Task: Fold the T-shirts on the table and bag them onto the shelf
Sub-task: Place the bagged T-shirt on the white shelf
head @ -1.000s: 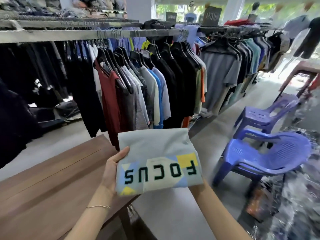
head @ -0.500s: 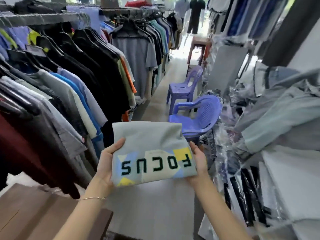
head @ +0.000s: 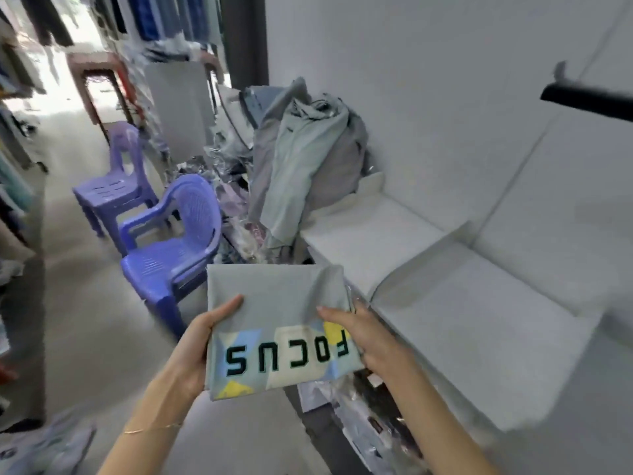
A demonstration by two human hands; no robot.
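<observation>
- The folded T-shirt [head: 274, 323], pale grey-green with FOCUS printed across its near end, sits low in the middle of the frame, held in the air between both hands and not resting on anything
- The left hand [head: 202, 341] clamps the shirt's left edge, thumb on top and fingers hidden beneath; the right hand [head: 363, 334] clamps the right edge the same way, thumb pressed on the cloth near the yellow patch
- The white shelf [head: 445, 303] lies just beside the shirt, filling the lower right of the frame, its near surfaces bare
- The step looks like carrying the fold toward bagging or shelving; no bag around it is clear, though a glint of film shows at its right edge
- To do it well: keep both edges pinched level so the layers do not slide, and support the underside while lowering it flat
- Count: one folded shirt in hand, two hands, two purple plastic chairs [head: 178, 241] at centre left, one heap of loose garments [head: 308, 149] on the shelf's far end in the upper middle; clear plastic bags [head: 236, 214] lie crumpled below that heap, too blurred to count
</observation>
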